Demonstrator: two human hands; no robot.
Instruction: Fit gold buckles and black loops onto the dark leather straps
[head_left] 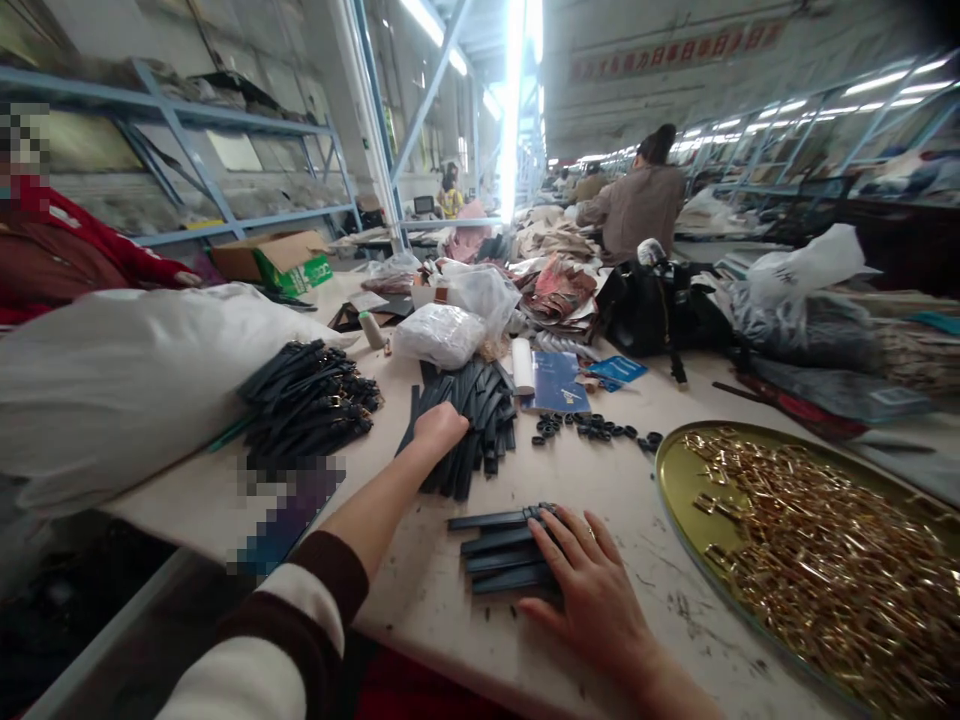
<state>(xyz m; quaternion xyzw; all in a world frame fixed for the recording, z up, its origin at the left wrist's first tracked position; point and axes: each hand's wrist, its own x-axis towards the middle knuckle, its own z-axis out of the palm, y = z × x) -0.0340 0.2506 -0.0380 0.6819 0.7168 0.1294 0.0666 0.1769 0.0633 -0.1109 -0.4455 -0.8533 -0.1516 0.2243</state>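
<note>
Head view, worktable (622, 480), blue shelving (75, 88), left hand (441, 428) curled over straps (491, 400), right hand (589, 570) spread

Dark straps (491, 410) in a loose pile, with a smaller set (504, 549) nearer the table edge.
The piled straps are flat, narrow and blue-black, overlapping with uneven ends, most running roughly away from the near edge – the smaller set lies flat on the pale tabletop (405, 600), apart from the pile and turned crosswise, its strips roughly side by side – their right ends are covered.
</note>
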